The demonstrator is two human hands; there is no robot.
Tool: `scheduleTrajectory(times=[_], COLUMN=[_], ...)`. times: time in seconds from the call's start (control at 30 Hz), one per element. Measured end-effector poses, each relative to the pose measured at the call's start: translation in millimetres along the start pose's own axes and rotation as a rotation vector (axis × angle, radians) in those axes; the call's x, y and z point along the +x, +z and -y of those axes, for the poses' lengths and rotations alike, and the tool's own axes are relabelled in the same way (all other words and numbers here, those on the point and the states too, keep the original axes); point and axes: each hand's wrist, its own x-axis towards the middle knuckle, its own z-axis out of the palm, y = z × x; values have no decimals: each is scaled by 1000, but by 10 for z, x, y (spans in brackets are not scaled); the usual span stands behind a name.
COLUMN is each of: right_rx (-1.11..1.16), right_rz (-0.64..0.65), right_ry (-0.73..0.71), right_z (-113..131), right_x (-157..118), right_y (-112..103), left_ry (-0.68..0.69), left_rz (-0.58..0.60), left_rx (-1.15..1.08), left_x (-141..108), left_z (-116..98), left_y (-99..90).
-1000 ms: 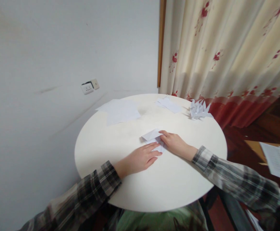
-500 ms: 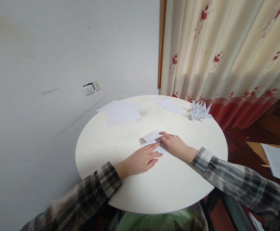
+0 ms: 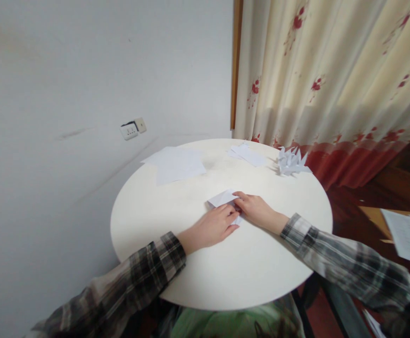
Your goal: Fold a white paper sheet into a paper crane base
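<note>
A folded sheet of white paper point(image 3: 220, 198) lies near the middle of the round white table point(image 3: 155, 225). My left hand point(image 3: 214, 226) rests over its near part, fingers bent and pressed onto the paper, covering much of it. On the paper's right edge is my right hand point(image 3: 256, 207), its thumb and fingers closed on the fold. The fingertips of both hands are close together, so the paper between them is partly hidden.
Flat white sheets point(image 3: 178, 165) lie at the table's back left. Smaller paper pieces point(image 3: 249, 155) sit at the back, beside a cluster of pointed folded-paper shapes point(image 3: 291, 162) at the back right. A wall stands on the left, a curtain point(image 3: 324, 70) behind. Written papers point(image 3: 407, 234) lie to the right.
My left hand has moved slightly right and its fingers have bent in toward the right hand over the paper. My right hand and the paper have barely moved.
</note>
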Motion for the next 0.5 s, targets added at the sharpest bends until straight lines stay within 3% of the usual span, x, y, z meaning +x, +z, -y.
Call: scheduleTrajectory(times=[0.3, 0.5], right_rx=[-12, -4], right_rz=[-23, -17], right_ry=[-15, 3], right_z=[16, 34], right_x=[16, 23], right_y=[41, 25], left_ry=[-119, -121], left_rz=[-55, -88], left_rx=[-132, -92], left_x=[142, 149], left_z=[105, 146], left_y=[154, 273])
